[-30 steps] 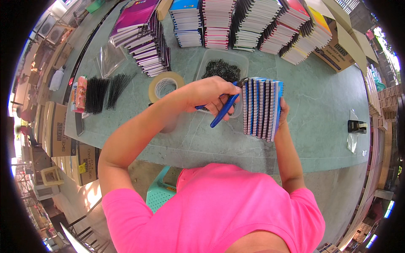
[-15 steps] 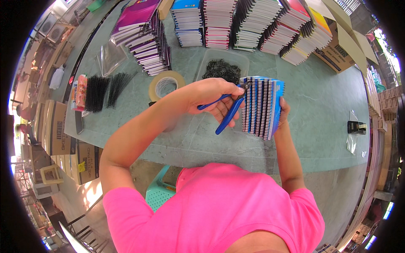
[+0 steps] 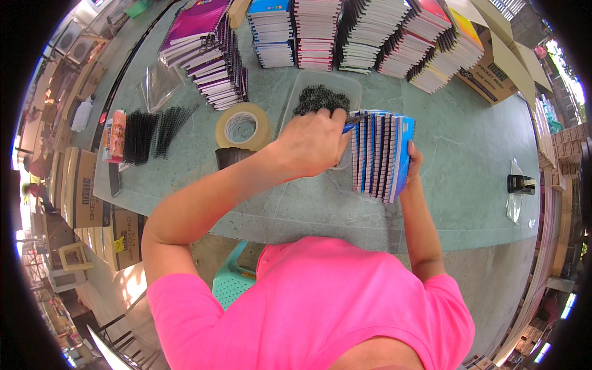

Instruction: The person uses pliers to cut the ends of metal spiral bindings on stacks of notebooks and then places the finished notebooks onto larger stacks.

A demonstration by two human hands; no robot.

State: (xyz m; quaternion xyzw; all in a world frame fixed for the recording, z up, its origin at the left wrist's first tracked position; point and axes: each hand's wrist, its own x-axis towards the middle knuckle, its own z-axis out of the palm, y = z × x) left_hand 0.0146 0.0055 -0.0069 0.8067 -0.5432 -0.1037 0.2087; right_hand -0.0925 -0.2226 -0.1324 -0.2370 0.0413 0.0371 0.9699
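My left hand (image 3: pixel 313 143) is closed around blue-handled wire cutters (image 3: pixel 350 126); most of the handles are hidden under the fingers. Their metal jaws point at the upper left corner of a bundle of small spiral notebooks (image 3: pixel 377 157). These notebooks have blue covers, and their coil spines face up and to the left. My right hand (image 3: pixel 414 163) grips the bundle from its right side, its thumb against the blue cover. Just beyond my left hand stands a clear plastic tub (image 3: pixel 353 80) with curly black coil scraps (image 3: pixel 322 97) in it.
Stacks of spiral notebooks (image 3: pixel 317 34) line the far side, purple ones (image 3: pixel 196 24) at left. An open carton (image 3: pixel 493 74) stands far right. A tape roll (image 3: pixel 243 126), black coils (image 3: pixel 140 137) and a plastic bag (image 3: pixel 159 86) lie left; a black tape dispenser (image 3: pixel 521 184) lies right.
My left hand has turned over, back of the hand up, so the cutter handles no longer show below it. The notebooks and my right hand have barely moved.
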